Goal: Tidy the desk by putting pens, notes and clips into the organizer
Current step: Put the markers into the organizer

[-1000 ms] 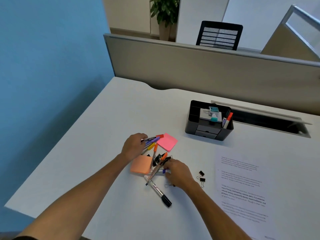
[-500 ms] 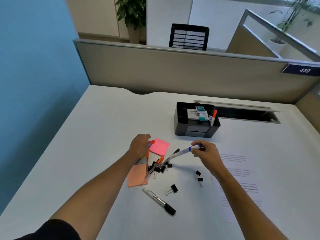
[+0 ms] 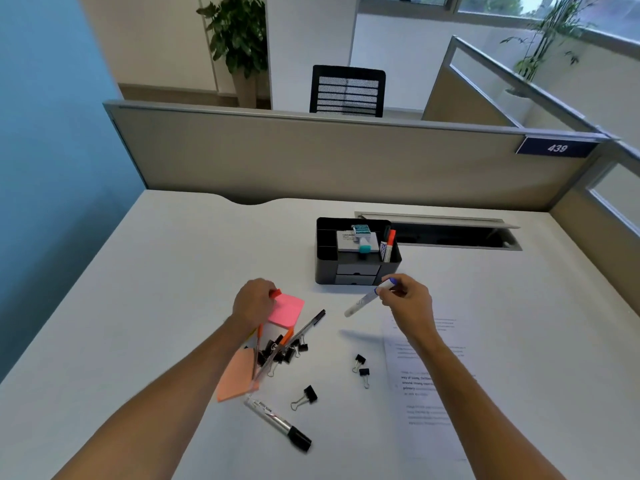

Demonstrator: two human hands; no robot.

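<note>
White desk (image 3: pixel 173 289), seen from the head camera. Right hand (image 3: pixel 410 301): raised above the desk just in front of the organizer, fingertips pinching a white pen with a blue cap (image 3: pixel 367 299) near its capped end, the barrel slanting down to the left. Left hand (image 3: pixel 252 303): curled down over the near-left corner of a pink pad of sticky notes (image 3: pixel 286 310), with an orange-red cap or pen tip (image 3: pixel 276 293) showing at the fingers; whether it actually grips something cannot be told. Black organizer (image 3: pixel 325 258): upright toward the back of the desk, holding a white box with a teal item on top and two markers, one red-capped (image 3: pixel 390 239), in its right compartment. Loose pile below the left hand: an orange pad of sticky notes (image 3: pixel 237 377), a slim dark pen (image 3: pixel 304 329), orange pens, a cluster of black binder clips (image 3: pixel 284 351). Apart from the pile: a black-capped marker (image 3: pixel 278 424) lying nearest the person, one binder clip (image 3: pixel 306 396) beside it, two more clips (image 3: pixel 362 367) near a printed sheet of paper (image 3: pixel 426 393) lying flat on the right.
</note>
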